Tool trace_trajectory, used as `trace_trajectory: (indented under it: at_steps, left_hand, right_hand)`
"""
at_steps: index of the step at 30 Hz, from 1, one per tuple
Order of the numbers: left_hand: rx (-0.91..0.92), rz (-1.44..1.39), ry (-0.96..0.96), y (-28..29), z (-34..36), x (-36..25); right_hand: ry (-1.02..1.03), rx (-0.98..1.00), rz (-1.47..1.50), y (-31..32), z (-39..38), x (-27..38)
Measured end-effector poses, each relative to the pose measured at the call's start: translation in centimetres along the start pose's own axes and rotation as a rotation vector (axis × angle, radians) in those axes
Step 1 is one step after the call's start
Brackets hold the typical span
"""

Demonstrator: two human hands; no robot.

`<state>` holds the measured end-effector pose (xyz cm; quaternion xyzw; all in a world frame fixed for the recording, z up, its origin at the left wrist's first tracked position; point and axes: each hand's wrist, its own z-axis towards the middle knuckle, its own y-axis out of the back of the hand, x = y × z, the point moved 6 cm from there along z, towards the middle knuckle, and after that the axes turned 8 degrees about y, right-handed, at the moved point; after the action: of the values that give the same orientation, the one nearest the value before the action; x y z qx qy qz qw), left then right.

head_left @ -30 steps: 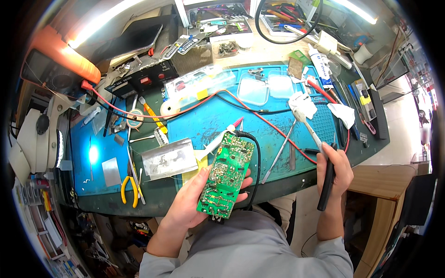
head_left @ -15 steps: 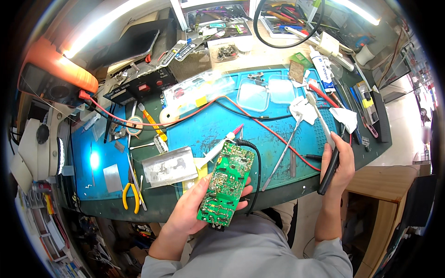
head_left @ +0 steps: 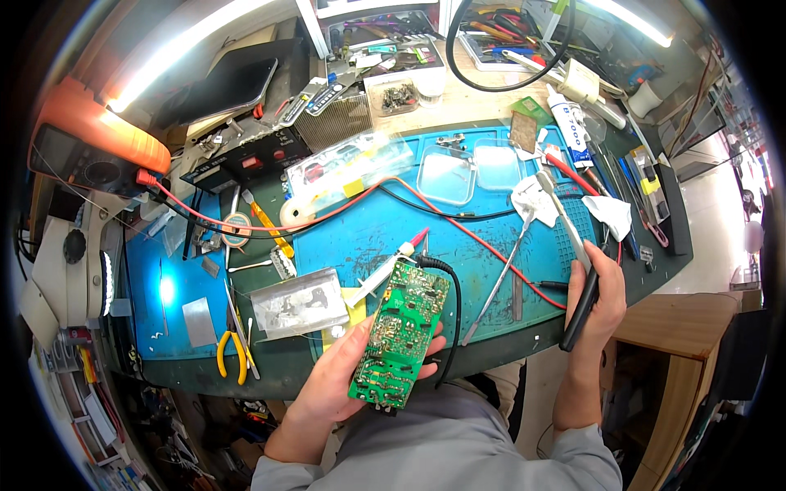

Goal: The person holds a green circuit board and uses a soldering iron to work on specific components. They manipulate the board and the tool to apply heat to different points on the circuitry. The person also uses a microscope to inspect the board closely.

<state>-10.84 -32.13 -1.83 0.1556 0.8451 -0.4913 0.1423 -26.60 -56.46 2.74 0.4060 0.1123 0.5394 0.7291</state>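
My left hand (head_left: 327,368) holds a long green circuit board (head_left: 397,335) with its solder side up; a black cable (head_left: 453,303) runs from its top end. Just above the board lie a white tube with a pink cap (head_left: 385,272) and a yellow paper (head_left: 356,303). In my right hand (head_left: 598,299) is a black-handled tool (head_left: 577,319) with a long pale upper part, which reaches over a crumpled white tissue (head_left: 528,196). A thin metal tool (head_left: 497,286) lies on the blue mat (head_left: 442,311) between my hands.
An orange multimeter (head_left: 98,139) with red and black leads stands at left, near yellow pliers (head_left: 232,360). A clear parts box (head_left: 344,168), small open plastic boxes (head_left: 444,176), a metal tray (head_left: 299,301) and a glue tube (head_left: 571,127) lie about the bench (head_left: 188,376).
My right hand and its tool have shifted up and to the right, the tool's tip ending higher above the tissue. My left hand and the board sit slightly lower in the picture.
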Motion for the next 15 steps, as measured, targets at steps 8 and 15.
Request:
trace_trajectory:
  at_steps: [8,15]
  left_hand:
    - [-0.003,0.219,-0.05,-0.8,-0.6,-0.4]
    - [-0.243,0.919,-0.459,-2.6,-2.1,-1.5]
  right_hand:
    - [-0.004,-0.018,0.003,0.0,0.0,-0.1]
    - [-0.008,-0.009,0.035,0.0,0.0,0.0]
